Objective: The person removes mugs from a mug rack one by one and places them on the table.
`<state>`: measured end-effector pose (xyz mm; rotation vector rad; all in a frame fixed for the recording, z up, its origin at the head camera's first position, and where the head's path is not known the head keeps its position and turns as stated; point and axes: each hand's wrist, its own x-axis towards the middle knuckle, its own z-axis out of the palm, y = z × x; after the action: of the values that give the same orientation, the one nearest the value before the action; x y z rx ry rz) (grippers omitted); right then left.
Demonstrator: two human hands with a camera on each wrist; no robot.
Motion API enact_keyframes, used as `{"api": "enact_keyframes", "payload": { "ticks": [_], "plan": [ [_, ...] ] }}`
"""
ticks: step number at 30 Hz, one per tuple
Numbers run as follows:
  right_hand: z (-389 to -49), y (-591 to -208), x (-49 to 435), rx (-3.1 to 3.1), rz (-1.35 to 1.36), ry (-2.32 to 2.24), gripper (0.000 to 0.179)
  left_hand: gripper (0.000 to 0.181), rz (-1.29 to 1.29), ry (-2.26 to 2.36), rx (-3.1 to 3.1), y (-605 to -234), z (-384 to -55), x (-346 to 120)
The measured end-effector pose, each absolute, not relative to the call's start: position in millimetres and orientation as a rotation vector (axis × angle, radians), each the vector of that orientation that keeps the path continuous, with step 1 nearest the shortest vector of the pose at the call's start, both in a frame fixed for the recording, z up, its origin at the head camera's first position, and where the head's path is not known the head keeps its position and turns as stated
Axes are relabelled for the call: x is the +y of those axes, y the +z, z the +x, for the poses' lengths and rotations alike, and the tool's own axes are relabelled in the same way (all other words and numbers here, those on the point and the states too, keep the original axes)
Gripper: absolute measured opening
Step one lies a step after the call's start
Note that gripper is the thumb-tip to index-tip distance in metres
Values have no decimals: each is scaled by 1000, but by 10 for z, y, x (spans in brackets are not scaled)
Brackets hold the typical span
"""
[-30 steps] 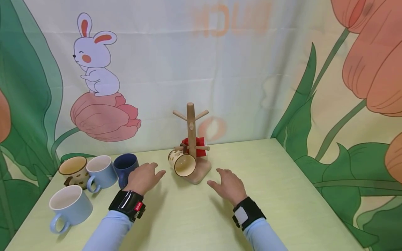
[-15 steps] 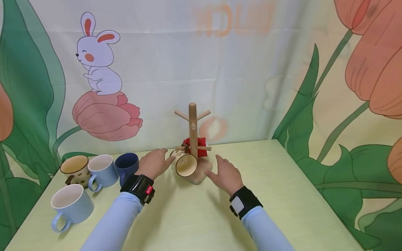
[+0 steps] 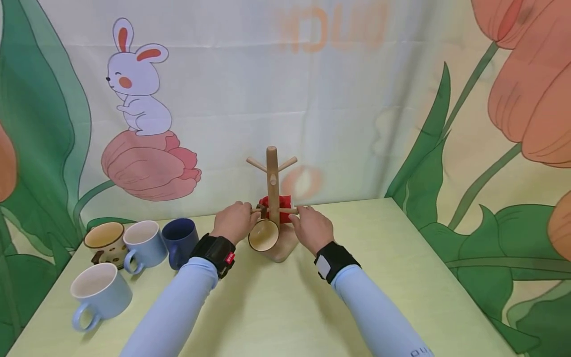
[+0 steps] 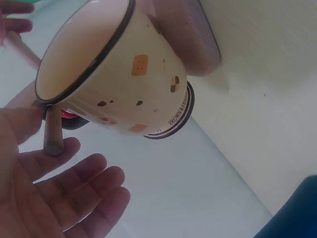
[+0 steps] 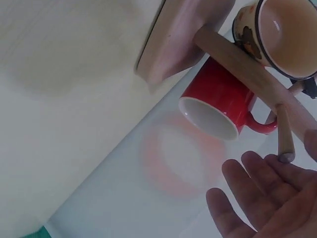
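Observation:
A wooden mug tree (image 3: 272, 186) stands at the back middle of the table. My left hand (image 3: 233, 220) pinches the end of its lower left peg (image 4: 53, 131) between thumb and index finger; the other fingers are loosely spread. On the opposite side, my right hand (image 3: 314, 228) has thumb and index finger at the tip of the lower right peg (image 5: 285, 131), pinching it. A cream mug with a dark rim and cookie prints (image 4: 148, 74) hangs tilted on the tree, mouth toward the front. Behind the post hangs a red mug (image 5: 218, 94), white inside, mostly hidden in the head view.
At the left of the table stand a cream spotted mug (image 3: 107, 245), a light blue mug (image 3: 146, 248), a dark blue mug (image 3: 180, 240) and, nearer the front, another light blue mug (image 3: 104, 292). A printed cloth (image 3: 232, 99) hangs right behind the table.
Both hands have moved inward and forward to the mug tree, from open in the air to pinching its lower pegs. The mugs and the tree stay where they were.

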<state>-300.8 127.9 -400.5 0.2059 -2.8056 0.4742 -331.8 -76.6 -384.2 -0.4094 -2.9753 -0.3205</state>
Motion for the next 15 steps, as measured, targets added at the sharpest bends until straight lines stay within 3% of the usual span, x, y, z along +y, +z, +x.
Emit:
{"api": "enact_keyframes", "payload": {
  "ticks": [3, 15],
  "plan": [
    [-3070, -4005, 1246, -2758, 201, 421, 26, 34, -424, -216, -2921, -3848, -3308, -749],
    [-3143, -4007, 1208, -2756, 120, 302, 28, 32, -448, -69, -2799, -3869, -3279, -669]
  ]
}}
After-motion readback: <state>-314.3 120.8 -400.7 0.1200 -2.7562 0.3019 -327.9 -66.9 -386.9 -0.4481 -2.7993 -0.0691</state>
